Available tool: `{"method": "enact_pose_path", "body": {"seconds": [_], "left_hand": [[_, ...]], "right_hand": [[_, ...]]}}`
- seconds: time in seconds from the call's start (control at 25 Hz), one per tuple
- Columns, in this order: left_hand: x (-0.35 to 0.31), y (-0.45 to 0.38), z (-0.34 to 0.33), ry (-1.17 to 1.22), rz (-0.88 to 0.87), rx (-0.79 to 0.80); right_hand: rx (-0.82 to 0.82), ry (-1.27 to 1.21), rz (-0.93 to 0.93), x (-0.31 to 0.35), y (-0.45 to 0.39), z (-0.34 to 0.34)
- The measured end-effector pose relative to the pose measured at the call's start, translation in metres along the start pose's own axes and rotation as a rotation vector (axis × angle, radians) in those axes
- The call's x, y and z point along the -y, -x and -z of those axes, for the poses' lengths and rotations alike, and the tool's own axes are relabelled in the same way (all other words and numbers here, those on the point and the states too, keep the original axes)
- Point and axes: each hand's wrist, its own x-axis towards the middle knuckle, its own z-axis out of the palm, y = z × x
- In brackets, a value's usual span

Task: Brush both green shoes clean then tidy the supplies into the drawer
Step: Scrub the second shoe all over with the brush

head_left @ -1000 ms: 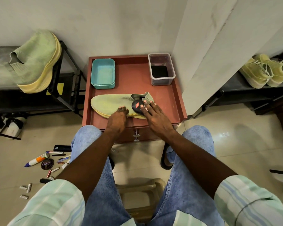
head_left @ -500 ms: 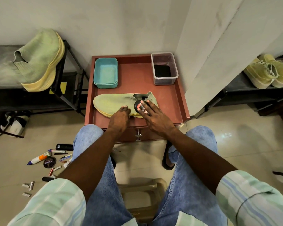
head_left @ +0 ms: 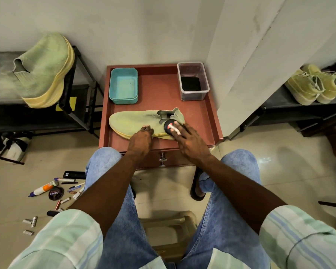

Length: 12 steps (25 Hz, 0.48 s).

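- The right hand (head_left: 190, 136) lies over a dark round brush (head_left: 169, 126), its fingers (head_left: 176, 127) curled across the top of it and pressing it to the heel side of the green shoe (head_left: 138, 121)
- The left hand (head_left: 141, 139) steadies the shoe at its near edge, fingertips (head_left: 146, 127) bunched together on the knit just above the yellow sole
- This shoe lies on its side in the near half of the red tray-top (head_left: 163, 98) of a small cabinet, toe to the left; the second green shoe (head_left: 45, 68) leans on a dark rack (head_left: 81, 90) at far left, well apart
- Risk, as a judgement: the soft knit may buckle under hard strokes, and a light hold could let the shoe slide toward the near rim
- A teal box (head_left: 124, 86) and a clear tub (head_left: 192, 80) stand at the tray's far corners; the drawer knob (head_left: 162, 159) shows just below the near rim, and the drawer looks closed
- Around it: pale tiled floor, white walls, a polish tin (head_left: 56, 193) with a glue bottle and pens scattered at near left, a yellow pair (head_left: 316, 84) on the right shelf
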Motion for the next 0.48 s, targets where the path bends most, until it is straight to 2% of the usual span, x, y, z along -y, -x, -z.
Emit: {"method": "enact_pose_path", "body": {"seconds": [0.12,0.16,0.28,0.32,0.44,0.48], "left_hand": [[-0.001,0.0,0.0,0.007,0.014,0.012],[-0.001,0.0,0.001,0.01,0.01,0.002],[0.0,0.0,0.0,0.009,-0.002,0.0],[0.0,0.001,0.002,-0.007,-0.003,0.006],[-0.003,0.001,0.005,-0.038,0.019,-0.016],[-0.003,0.001,0.005,-0.048,0.014,-0.021]], "right_hand": [[-0.113,-0.063,-0.222,0.004,0.005,0.008],[-0.126,-0.072,-0.206,0.012,0.005,0.006],[-0.054,-0.021,-0.006,0.023,0.01,0.0],[-0.059,-0.016,-0.037,0.015,0.012,0.002],[-0.125,-0.099,-0.366,0.003,0.017,0.006],[-0.14,-0.124,-0.405,0.009,0.017,0.007]]}}
